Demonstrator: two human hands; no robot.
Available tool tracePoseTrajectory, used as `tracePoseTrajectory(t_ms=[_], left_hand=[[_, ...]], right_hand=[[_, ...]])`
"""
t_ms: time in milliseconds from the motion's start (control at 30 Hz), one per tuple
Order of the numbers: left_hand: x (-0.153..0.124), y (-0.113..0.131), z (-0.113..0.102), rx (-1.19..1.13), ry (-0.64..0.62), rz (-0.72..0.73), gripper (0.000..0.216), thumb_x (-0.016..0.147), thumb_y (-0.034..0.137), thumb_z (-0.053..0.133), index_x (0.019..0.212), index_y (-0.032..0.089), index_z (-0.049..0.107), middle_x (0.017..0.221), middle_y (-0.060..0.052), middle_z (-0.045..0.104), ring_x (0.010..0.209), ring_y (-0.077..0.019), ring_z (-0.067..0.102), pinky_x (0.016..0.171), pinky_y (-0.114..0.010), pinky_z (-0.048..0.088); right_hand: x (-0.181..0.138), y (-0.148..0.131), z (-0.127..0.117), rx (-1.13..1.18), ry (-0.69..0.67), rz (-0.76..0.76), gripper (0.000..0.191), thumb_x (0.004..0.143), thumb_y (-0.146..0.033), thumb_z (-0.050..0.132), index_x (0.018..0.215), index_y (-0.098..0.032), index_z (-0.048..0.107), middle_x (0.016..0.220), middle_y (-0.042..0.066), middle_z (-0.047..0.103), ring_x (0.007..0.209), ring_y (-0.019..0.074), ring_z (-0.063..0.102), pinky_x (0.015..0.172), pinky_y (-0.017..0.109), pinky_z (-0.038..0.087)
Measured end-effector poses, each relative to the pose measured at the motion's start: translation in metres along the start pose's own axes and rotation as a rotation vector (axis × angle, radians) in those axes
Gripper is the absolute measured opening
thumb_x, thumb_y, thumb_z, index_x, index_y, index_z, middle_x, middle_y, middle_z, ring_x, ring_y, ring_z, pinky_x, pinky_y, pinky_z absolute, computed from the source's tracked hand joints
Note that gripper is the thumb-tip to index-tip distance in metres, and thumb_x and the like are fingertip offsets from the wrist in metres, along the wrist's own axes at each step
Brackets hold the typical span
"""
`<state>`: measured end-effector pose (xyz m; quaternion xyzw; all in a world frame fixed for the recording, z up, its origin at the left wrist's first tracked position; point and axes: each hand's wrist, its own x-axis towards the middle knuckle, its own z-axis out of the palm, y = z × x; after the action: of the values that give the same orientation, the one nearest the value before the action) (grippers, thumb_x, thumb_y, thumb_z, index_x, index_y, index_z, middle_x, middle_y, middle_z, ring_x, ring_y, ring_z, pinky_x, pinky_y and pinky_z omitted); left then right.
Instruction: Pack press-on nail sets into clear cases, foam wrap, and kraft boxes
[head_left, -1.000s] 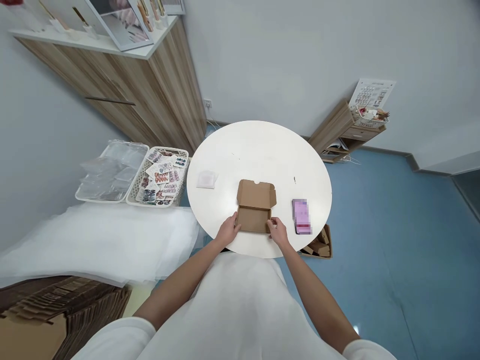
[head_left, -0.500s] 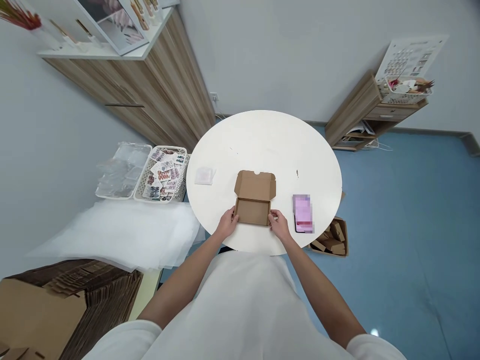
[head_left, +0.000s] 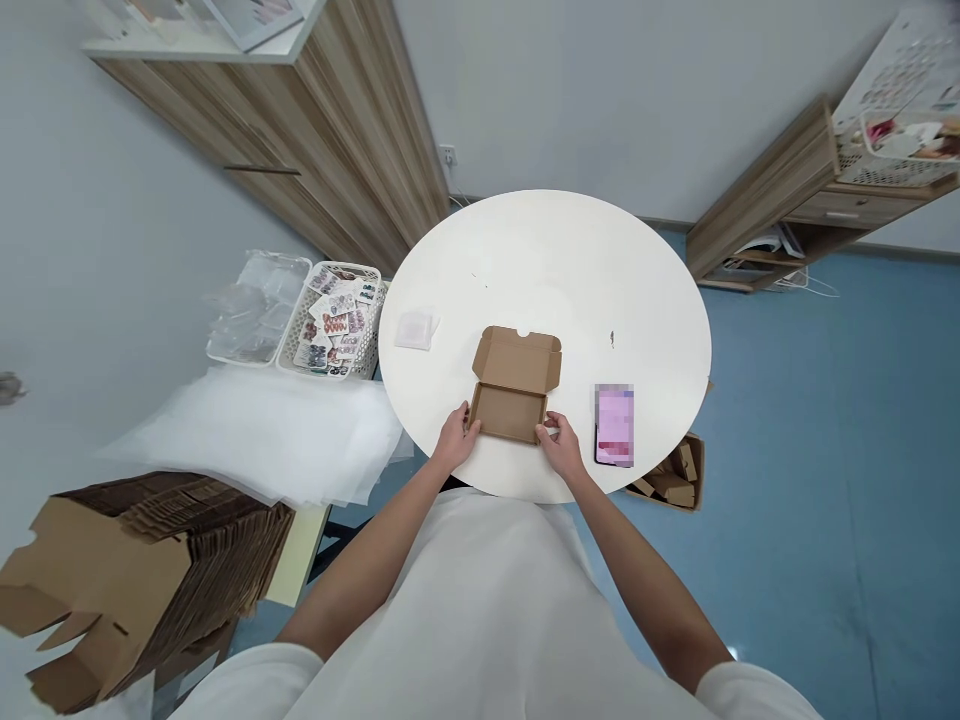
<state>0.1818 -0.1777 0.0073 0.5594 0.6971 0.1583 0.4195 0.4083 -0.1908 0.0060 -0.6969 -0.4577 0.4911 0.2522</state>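
A small brown cardboard box (head_left: 509,411) lies on the white oval table (head_left: 570,270), its lid folded back away from me and its inside bare. My left hand (head_left: 456,440) grips the left front side, thumb at the front corner and fingers along the outer wall. On the opposite side, my right hand (head_left: 559,443) pinches the right front corner the same way. To the right of the box lies a phone (head_left: 614,425) with a pink, pixelated screen. A small stack of clear plastic bags (head_left: 415,330) rests at the table's left.
Left of the table stand a white basket of nail-tip cards (head_left: 335,325), a tray of clear packets (head_left: 259,305), white foam sheets (head_left: 262,425) and flat cardboard blanks (head_left: 135,580). A carton of folded boxes (head_left: 675,480) sits on the floor at right, below a wooden shelf (head_left: 780,200).
My view has shifted slightly, so the surroundings sit differently in the picture. Both hands keep their hold on the box, which lies turned a little.
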Motion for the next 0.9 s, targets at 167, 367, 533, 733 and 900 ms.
tracePoseTrajectory(t_ms=[167, 367, 533, 733, 900], left_hand=[[0.003, -0.002, -0.012, -0.065, 0.007, -0.018, 0.053, 0.083, 0.041, 0.043, 0.129, 0.015, 0.034, 0.119, -0.013, 0.048, 0.104, -0.0207, 0.049, 0.08, -0.032, 0.044], [0.022, -0.008, -0.05, -0.145, 0.132, 0.037, 0.047, 0.084, 0.044, 0.038, 0.122, 0.015, 0.041, 0.122, -0.014, 0.046, 0.107, -0.0211, 0.047, 0.081, -0.034, 0.045], [0.066, -0.028, -0.102, -0.133, 0.376, 0.054, 0.045, 0.083, 0.04, 0.043, 0.121, 0.016, 0.041, 0.12, -0.014, 0.044, 0.109, -0.0222, 0.045, 0.082, -0.035, 0.045], [0.134, -0.054, -0.147, -0.11, 0.325, -0.066, 0.057, 0.078, 0.035, 0.051, 0.129, 0.015, 0.034, 0.127, -0.016, 0.04, 0.113, -0.0253, 0.044, 0.094, -0.039, 0.035], [0.157, -0.056, -0.153, -0.055, 0.194, -0.026, 0.054, 0.08, 0.028, 0.048, 0.13, 0.014, 0.035, 0.116, -0.015, 0.05, 0.091, -0.0207, 0.056, 0.09, -0.037, 0.039]], right_hand=[[-0.007, -0.017, 0.008, -0.252, 0.283, -0.193, 0.059, 0.071, -0.046, 0.053, 0.122, -0.017, 0.04, 0.126, 0.014, 0.037, 0.115, 0.0288, 0.035, 0.092, 0.049, 0.031], [-0.013, -0.077, 0.042, -0.323, 0.309, -0.447, 0.05, 0.077, -0.037, 0.049, 0.123, -0.019, 0.038, 0.127, 0.013, 0.036, 0.118, 0.0272, 0.032, 0.095, 0.049, 0.029], [0.014, -0.14, 0.094, -0.181, 0.039, -0.476, 0.04, 0.081, -0.03, 0.044, 0.12, -0.022, 0.042, 0.118, 0.01, 0.047, 0.108, 0.0206, 0.045, 0.09, 0.039, 0.039], [0.087, -0.177, 0.166, -0.032, -0.121, -0.072, 0.049, 0.079, -0.035, 0.047, 0.125, -0.022, 0.039, 0.13, 0.009, 0.042, 0.109, 0.0208, 0.047, 0.088, 0.036, 0.043], [0.126, -0.173, 0.2, 0.141, -0.052, 0.084, 0.056, 0.076, -0.029, 0.049, 0.129, -0.024, 0.034, 0.134, 0.006, 0.038, 0.109, 0.0178, 0.048, 0.089, 0.033, 0.044]])
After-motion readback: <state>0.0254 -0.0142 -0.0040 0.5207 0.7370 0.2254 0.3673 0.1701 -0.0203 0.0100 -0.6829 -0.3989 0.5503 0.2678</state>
